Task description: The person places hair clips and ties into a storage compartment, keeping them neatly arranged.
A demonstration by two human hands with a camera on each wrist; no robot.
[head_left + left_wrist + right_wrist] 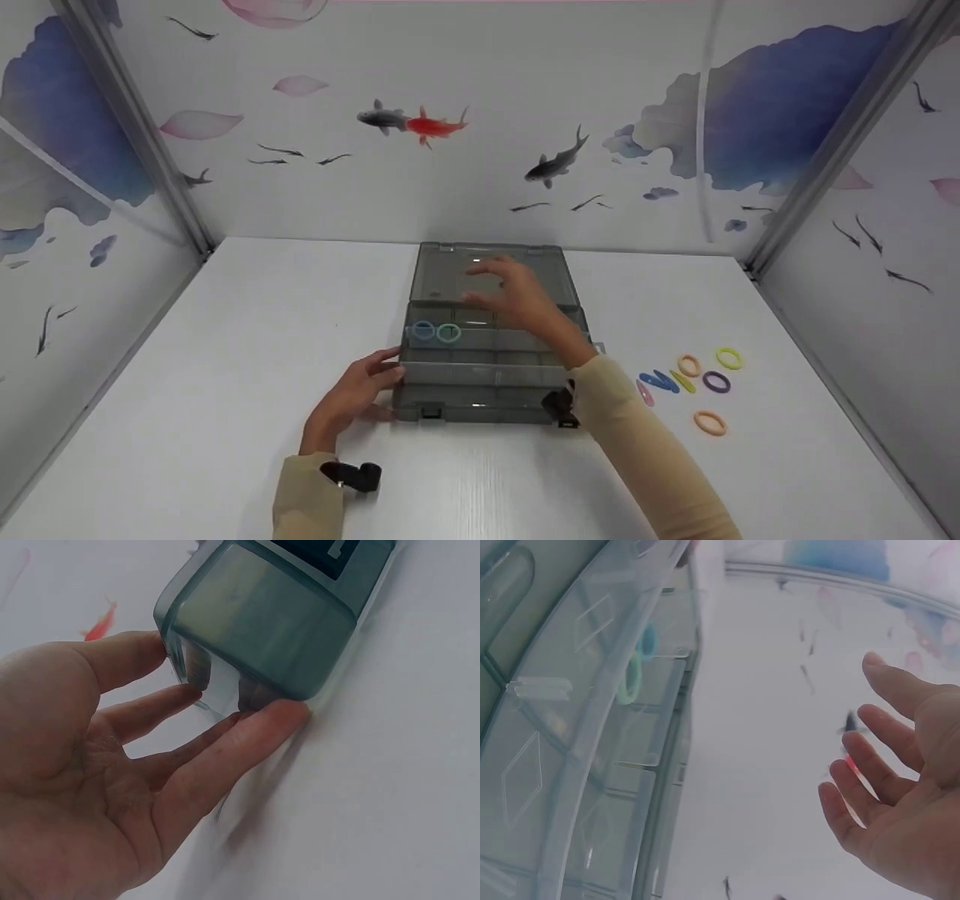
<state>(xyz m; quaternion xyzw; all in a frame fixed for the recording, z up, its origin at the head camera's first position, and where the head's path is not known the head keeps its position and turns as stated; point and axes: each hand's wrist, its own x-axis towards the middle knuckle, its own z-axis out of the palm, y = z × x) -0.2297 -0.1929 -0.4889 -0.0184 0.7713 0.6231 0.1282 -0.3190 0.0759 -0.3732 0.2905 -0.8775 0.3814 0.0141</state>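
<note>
A grey see-through compartment case (pixel 450 394) stands on the table, its lid (pixel 442 274) folded back toward the wall. Through a clear inner cover (pixel 517 373), a blue hair ring (pixel 424 331) and a mint green hair ring (pixel 449 333) show side by side in the left part. My left hand (pixel 358 391) rests against the case's left side; in the left wrist view its fingertips and thumb tip touch the wall near a rounded corner. Over the case, my right hand (pixel 514 292) is raised with fingers apart and loosely bent, nothing between them.
Right of the case lie hair rings: a yellow one (pixel 729 358), a purple one (pixel 716 382) and two orange ones (pixel 709 423). Among them are blue hair clips (pixel 660 381), a yellow-green clip (pixel 683 382) and a pink clip (pixel 645 392). Printed wall panels (pixel 480 187) enclose the table.
</note>
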